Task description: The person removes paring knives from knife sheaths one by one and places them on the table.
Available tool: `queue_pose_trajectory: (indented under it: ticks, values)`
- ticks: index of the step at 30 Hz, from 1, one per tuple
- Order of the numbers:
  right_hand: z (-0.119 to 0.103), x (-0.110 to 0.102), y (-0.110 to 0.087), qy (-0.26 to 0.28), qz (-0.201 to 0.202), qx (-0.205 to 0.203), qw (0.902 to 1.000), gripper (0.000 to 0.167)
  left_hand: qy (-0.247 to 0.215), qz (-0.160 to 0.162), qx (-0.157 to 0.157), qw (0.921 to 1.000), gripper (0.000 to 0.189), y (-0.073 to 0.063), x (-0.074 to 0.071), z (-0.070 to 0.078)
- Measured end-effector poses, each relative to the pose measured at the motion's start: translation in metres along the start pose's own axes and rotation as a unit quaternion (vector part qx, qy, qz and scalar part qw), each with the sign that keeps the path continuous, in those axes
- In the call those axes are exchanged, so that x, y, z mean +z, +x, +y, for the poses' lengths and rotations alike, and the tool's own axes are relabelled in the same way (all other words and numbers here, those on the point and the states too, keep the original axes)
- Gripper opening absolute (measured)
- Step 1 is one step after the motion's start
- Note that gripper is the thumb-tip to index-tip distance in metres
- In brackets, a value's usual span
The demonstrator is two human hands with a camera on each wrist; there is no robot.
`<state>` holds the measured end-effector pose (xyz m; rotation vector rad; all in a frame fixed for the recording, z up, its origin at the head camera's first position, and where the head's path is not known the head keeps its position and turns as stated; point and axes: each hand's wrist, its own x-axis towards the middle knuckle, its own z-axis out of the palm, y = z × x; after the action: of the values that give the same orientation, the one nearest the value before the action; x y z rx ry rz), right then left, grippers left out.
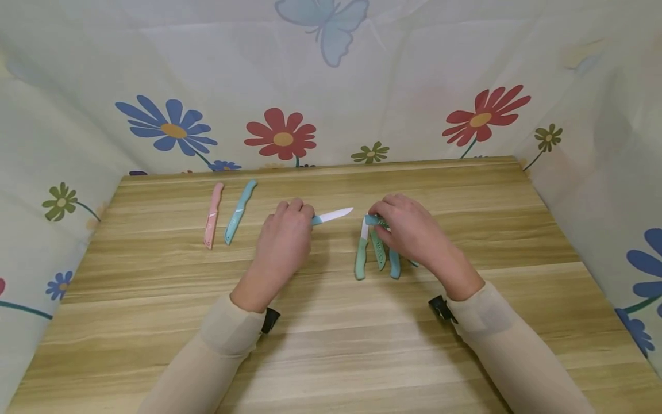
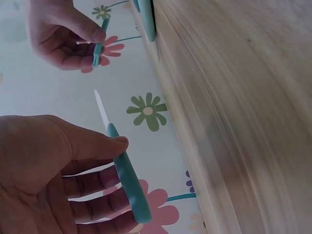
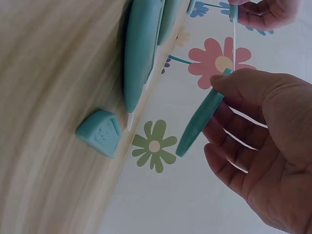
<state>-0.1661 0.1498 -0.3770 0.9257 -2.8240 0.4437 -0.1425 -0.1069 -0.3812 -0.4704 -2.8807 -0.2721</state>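
Note:
My left hand (image 1: 284, 238) grips a small knife (image 2: 129, 183) by its blue handle. The bare white blade points right, toward my right hand (image 1: 411, 230). Between thumb and fingers, that right hand pinches a blue blade sheath (image 3: 202, 119), held above the table and apart from the blade tip. Below it lie a green-handled knife (image 1: 360, 259) with a white blade, a green sheath (image 1: 378, 251) and a blue-handled knife (image 1: 395, 264), partly covered by the hand. A blue piece (image 3: 100, 132), seen end-on in the right wrist view, lies beside them.
Toward the left of the wooden table (image 1: 155, 276) lie a pink sheathed knife (image 1: 212, 215) and a blue sheathed knife (image 1: 240, 211), side by side. A flower-printed cloth (image 1: 403, 92) hangs behind the table and along both sides.

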Motion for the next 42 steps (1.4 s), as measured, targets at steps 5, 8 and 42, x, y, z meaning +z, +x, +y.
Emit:
queue_pose_trajectory:
  ticks: [5,8,42]
  values:
    - [-0.003,-0.004,0.003,0.004,-0.024,0.023,0.9994,0.027,-0.003,-0.004,-0.008,1.0,0.01,0.001,0.0,0.0]
    - [-0.005,-0.005,0.007,0.015,-0.045,0.036,0.9982,0.03,-0.01,-0.006,-0.014,0.9998,0.009,0.002,0.001,0.0]
    - [-0.049,0.025,0.041,0.149,-0.148,0.227,0.951,0.035,-0.171,-0.14,-0.116,0.9683,0.016,0.006,0.019,0.011]
